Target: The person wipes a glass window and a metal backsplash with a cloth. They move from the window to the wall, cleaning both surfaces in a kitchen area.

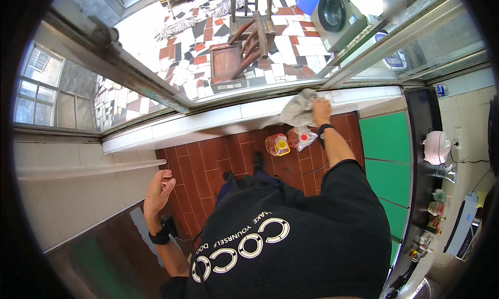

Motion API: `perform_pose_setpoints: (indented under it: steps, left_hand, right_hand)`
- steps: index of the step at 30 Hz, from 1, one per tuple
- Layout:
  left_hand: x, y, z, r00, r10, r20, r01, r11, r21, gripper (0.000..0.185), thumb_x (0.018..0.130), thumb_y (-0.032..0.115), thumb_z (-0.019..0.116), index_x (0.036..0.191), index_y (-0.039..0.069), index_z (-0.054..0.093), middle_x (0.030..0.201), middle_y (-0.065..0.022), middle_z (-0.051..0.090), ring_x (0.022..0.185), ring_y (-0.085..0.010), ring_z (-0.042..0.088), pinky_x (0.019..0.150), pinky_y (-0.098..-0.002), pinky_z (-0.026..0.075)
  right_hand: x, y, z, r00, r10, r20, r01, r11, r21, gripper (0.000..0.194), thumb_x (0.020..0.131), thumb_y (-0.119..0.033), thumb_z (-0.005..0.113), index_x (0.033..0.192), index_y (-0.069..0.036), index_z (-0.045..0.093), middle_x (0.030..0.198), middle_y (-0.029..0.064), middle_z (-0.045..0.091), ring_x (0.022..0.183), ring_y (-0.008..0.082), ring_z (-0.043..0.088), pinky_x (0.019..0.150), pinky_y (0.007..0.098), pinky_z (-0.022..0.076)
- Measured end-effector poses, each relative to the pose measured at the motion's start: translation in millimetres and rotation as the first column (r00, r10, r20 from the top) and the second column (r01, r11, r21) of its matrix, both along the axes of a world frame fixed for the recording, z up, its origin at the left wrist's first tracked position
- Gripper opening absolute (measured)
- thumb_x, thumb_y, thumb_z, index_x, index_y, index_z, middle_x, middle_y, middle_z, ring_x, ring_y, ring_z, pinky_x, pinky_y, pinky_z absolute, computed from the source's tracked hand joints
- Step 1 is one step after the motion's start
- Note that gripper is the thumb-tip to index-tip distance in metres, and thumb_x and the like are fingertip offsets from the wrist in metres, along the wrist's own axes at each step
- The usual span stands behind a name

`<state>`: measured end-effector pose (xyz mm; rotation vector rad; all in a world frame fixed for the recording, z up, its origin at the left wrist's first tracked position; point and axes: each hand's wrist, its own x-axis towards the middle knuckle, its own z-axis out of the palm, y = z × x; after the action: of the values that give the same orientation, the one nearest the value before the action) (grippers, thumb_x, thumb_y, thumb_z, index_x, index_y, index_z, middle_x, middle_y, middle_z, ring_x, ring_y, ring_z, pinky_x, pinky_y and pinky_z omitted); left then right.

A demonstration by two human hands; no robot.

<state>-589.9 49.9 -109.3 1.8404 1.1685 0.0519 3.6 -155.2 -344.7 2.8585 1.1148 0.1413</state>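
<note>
My right hand (pixel 322 110) grips a crumpled grey cloth (pixel 297 109) at the right part of the white-tiled window sill (pixel 226 115). The cloth lies against the sill and partly hangs over its front edge, its lower end blurred. To the left, my left hand (pixel 158 192) is raised with its fingers loosely curled and apart, holding nothing. It is nearest to a white pipe (pixel 93 171) along the tiled wall. Below the cloth, a plastic jug with a yellow cap (pixel 277 144) and a bagged jug with a red cap (pixel 302 137) stand on the red tile floor (pixel 202 162).
Sliding window frames (pixel 117 61) rise behind the sill. Beyond the glass are wooden chairs (pixel 228 61), mop heads (pixel 177 28) and a washing machine (pixel 335 14). Green cabinet doors (pixel 386 137) under a black counter (pixel 423 112) stand at right, with a pink appliance (pixel 436 147).
</note>
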Motion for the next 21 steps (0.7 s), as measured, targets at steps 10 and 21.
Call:
perform_pose_setpoints:
  steps: [10, 21]
  left_hand:
    - [65.6, -4.4, 6.4, 0.992, -0.071, -0.105, 0.068, 0.997, -0.030, 0.033, 0.091, 0.016, 0.064, 0.117, -0.001, 0.053, 0.100, -0.0121, 0.062, 0.082, -0.0180, 0.059, 0.071, -0.0305, 0.050]
    - [103.7, -24.0, 9.2, 0.990, -0.097, -0.098, 0.105, 0.991, 0.083, 0.029, 0.091, 0.016, 0.064, 0.113, -0.001, 0.056, 0.097, -0.0111, 0.063, 0.080, -0.0171, 0.060, 0.068, -0.0287, 0.050]
  right_hand:
    - [173.3, -96.5, -12.6, 0.657, -0.586, -0.474, 0.718, 0.679, 0.155, 0.051, 0.083, -0.023, 0.055, 0.133, -0.013, 0.052, 0.127, 0.0256, 0.054, 0.116, 0.0426, 0.052, 0.100, 0.0534, 0.0412]
    - [-85.7, 68.9, -48.2, 0.976, 0.181, -0.117, -0.105, 0.874, 0.475, 0.029, 0.084, -0.014, 0.054, 0.111, -0.005, 0.062, 0.118, 0.0222, 0.054, 0.112, 0.0395, 0.047, 0.095, 0.0478, 0.0402]
